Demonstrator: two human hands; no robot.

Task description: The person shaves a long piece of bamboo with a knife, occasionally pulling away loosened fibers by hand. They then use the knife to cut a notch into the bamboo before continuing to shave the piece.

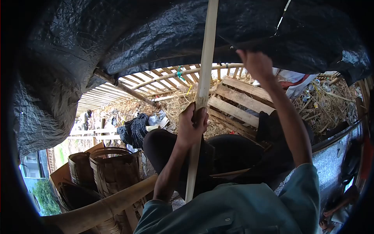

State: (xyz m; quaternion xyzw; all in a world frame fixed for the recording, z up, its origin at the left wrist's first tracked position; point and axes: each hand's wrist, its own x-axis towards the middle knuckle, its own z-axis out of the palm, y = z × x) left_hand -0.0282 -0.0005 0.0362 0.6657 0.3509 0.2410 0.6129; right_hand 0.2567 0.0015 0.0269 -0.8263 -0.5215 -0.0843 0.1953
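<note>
My left hand (191, 124) is wrapped round a long pale bamboo strip (207, 50), which runs upright from my lap to the top of the view. To the right of the strip, my right hand (257, 64) is raised with its fingers closed. A thin dark shape, perhaps a blade, points up and left from it against the black tarpaulin (171, 35); I cannot make it out clearly. My right hand and the strip are apart.
Woven baskets (117, 167) stand at the lower left behind a thick bamboo pole (101, 208). A wooden slatted pallet (241, 101) lies on straw ahead. A slatted bamboo fence (136, 84) runs behind. Black tarpaulin hangs low overhead.
</note>
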